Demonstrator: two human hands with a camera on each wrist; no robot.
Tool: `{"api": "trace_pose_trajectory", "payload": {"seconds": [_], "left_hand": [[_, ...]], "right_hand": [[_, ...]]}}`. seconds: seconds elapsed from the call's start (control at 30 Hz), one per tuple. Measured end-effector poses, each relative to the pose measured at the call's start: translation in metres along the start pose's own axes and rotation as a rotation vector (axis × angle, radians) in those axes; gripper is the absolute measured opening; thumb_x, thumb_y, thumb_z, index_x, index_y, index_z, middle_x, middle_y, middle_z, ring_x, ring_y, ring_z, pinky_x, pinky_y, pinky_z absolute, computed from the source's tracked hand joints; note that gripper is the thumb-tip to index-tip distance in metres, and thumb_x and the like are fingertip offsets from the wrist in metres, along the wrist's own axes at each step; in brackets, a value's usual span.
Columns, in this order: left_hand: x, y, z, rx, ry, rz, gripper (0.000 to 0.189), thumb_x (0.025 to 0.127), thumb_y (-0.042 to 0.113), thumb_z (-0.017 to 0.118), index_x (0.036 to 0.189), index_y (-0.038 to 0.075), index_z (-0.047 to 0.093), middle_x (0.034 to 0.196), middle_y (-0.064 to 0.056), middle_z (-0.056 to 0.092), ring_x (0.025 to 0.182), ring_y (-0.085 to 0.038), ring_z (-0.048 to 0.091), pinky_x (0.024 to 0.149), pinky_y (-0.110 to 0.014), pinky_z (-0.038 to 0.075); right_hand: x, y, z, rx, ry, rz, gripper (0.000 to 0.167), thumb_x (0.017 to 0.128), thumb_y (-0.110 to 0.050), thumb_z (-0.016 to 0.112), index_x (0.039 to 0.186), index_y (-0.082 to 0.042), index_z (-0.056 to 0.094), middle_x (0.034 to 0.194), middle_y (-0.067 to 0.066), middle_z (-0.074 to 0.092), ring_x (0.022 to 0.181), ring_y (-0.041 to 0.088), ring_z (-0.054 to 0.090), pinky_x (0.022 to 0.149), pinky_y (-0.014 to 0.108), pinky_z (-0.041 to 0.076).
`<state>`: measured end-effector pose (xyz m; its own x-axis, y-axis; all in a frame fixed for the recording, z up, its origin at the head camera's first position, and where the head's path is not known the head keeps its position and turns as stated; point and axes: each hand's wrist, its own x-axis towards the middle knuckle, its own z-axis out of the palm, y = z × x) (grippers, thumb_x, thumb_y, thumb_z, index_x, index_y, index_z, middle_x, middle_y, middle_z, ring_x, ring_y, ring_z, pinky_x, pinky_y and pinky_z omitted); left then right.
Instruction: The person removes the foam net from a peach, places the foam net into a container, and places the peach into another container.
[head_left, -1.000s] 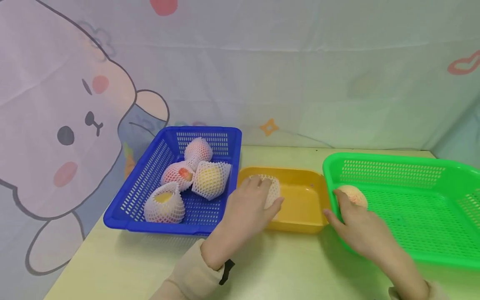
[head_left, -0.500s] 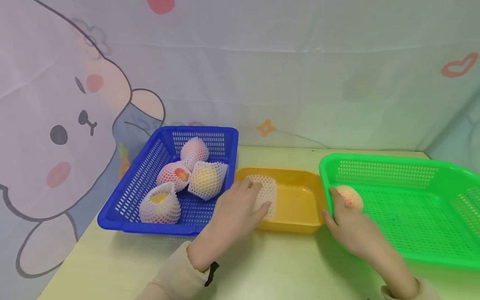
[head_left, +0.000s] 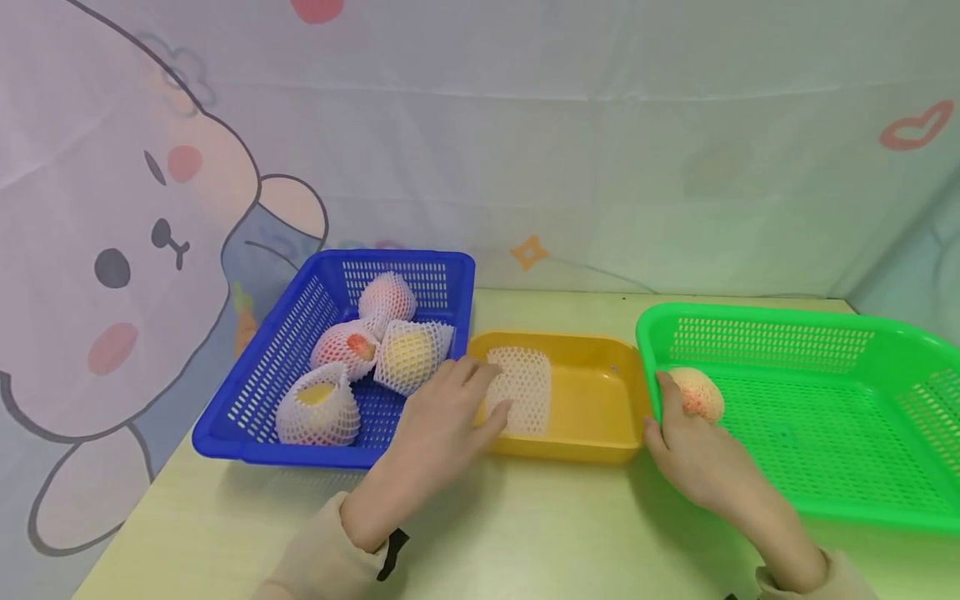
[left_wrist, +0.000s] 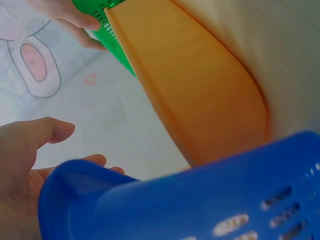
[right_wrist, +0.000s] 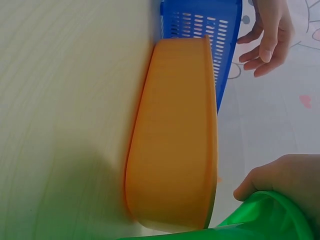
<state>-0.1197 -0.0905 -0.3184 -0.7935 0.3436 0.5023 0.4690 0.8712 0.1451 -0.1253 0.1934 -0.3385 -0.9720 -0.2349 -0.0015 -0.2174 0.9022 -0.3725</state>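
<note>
My left hand [head_left: 442,417] hovers over the right front rim of the blue basket [head_left: 243,450], fingers relaxed and holding nothing. Beside it, a white foam net sleeve [head_left: 525,392] lies in the yellow tray [head_left: 600,417]. Several round fruits in foam nets [head_left: 318,408] sit in the blue basket. My right hand [head_left: 701,454] rests at the left rim of the green basket [head_left: 795,492], thumb on the outer side and index finger toward the inside. Close to that finger lies a bare peach-coloured fruit [head_left: 697,393] in the basket. The other right fingers are mostly hidden.
All three containers stand side by side on a light wooden table [head_left: 540,542], the yellow tray between the two baskets. A printed cloth [head_left: 600,167] hangs behind them. In the right wrist view, the tray's side wall [right_wrist: 175,135] lies close to the blue basket [right_wrist: 200,30].
My left hand has drawn back left from the yellow tray, leaving the foam net sleeve lying there. My right hand keeps its place at the green basket's rim. The view has shifted slightly.
</note>
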Motion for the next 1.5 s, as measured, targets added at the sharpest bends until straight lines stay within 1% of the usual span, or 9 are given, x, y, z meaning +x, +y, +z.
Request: {"api": "trace_pose_trajectory", "payload": {"seconds": [0.23,0.37,0.5,0.67,0.77,0.93,1.03,1.27,1.5], "left_hand": [[-0.007,-0.01,-0.004,0.046,0.018,-0.018,0.035,0.09,0.032,0.064,0.115,0.007,0.065,0.096,-0.005,0.065,0.087,-0.021,0.059,0.069,-0.032,0.053],[-0.011,-0.015,-0.004,0.038,0.03,-0.022,0.036,0.09,0.032,0.065,0.114,0.006,0.065,0.096,-0.006,0.064,0.089,-0.021,0.06,0.07,-0.032,0.054],[-0.014,-0.021,-0.004,0.037,0.042,-0.045,0.035,0.089,0.033,0.066,0.113,0.007,0.066,0.098,-0.006,0.065,0.089,-0.021,0.062,0.068,-0.034,0.055],[-0.015,-0.028,-0.008,0.047,0.025,-0.089,0.033,0.09,0.034,0.065,0.111,0.008,0.067,0.103,-0.007,0.066,0.095,-0.024,0.063,0.073,-0.037,0.057],[-0.014,-0.033,-0.011,0.07,0.022,-0.094,0.031,0.09,0.032,0.066,0.11,0.008,0.067,0.102,-0.006,0.065,0.092,-0.024,0.062,0.074,-0.038,0.055],[-0.012,-0.044,-0.02,0.149,0.061,-0.092,0.029,0.088,0.027,0.069,0.108,0.008,0.065,0.102,-0.009,0.064,0.095,-0.028,0.061,0.083,-0.045,0.049],[-0.012,-0.052,-0.027,0.178,0.058,-0.128,0.032,0.087,0.025,0.07,0.112,0.006,0.063,0.107,-0.012,0.063,0.101,-0.032,0.059,0.088,-0.049,0.046],[-0.012,-0.074,-0.038,0.192,-0.018,-0.259,0.041,0.086,0.028,0.07,0.118,0.004,0.062,0.115,-0.017,0.062,0.11,-0.037,0.056,0.09,-0.055,0.045],[-0.015,-0.085,-0.04,0.192,-0.043,-0.31,0.043,0.086,0.03,0.068,0.119,0.004,0.061,0.115,-0.019,0.061,0.111,-0.038,0.055,0.085,-0.056,0.046]], "right_hand": [[0.001,0.0,0.001,0.014,0.001,0.0,0.062,0.102,-0.027,0.03,0.149,0.007,0.007,0.055,0.0,0.046,0.045,0.014,0.04,0.047,0.029,0.033],[0.0,0.0,0.001,0.023,0.011,-0.002,0.061,0.102,-0.026,0.029,0.149,0.006,0.008,0.053,-0.001,0.042,0.043,0.012,0.035,0.044,0.029,0.03],[-0.001,0.0,0.002,0.016,0.011,-0.003,0.061,0.102,-0.027,0.028,0.149,0.007,0.008,0.053,-0.001,0.043,0.044,0.012,0.036,0.045,0.029,0.03],[0.0,0.0,0.002,0.018,0.003,0.003,0.061,0.103,-0.028,0.027,0.149,0.006,0.007,0.053,0.0,0.044,0.044,0.013,0.037,0.046,0.029,0.031],[0.0,0.0,0.001,0.017,0.0,0.007,0.061,0.103,-0.028,0.028,0.149,0.006,0.007,0.054,0.0,0.045,0.044,0.014,0.037,0.046,0.029,0.031],[-0.001,0.0,0.001,0.013,-0.004,0.008,0.061,0.103,-0.028,0.029,0.149,0.006,0.007,0.056,0.001,0.046,0.046,0.015,0.04,0.048,0.029,0.032],[-0.001,0.0,0.001,0.012,-0.005,0.006,0.062,0.103,-0.028,0.03,0.149,0.006,0.007,0.057,0.001,0.047,0.047,0.015,0.041,0.048,0.029,0.032],[-0.001,0.0,0.001,0.009,-0.004,0.001,0.061,0.102,-0.028,0.029,0.149,0.006,0.007,0.059,0.002,0.047,0.048,0.016,0.041,0.049,0.029,0.033],[-0.001,0.0,0.001,0.009,-0.015,0.009,0.061,0.102,-0.028,0.028,0.149,0.006,0.007,0.058,0.002,0.048,0.048,0.016,0.042,0.05,0.03,0.033]]}}
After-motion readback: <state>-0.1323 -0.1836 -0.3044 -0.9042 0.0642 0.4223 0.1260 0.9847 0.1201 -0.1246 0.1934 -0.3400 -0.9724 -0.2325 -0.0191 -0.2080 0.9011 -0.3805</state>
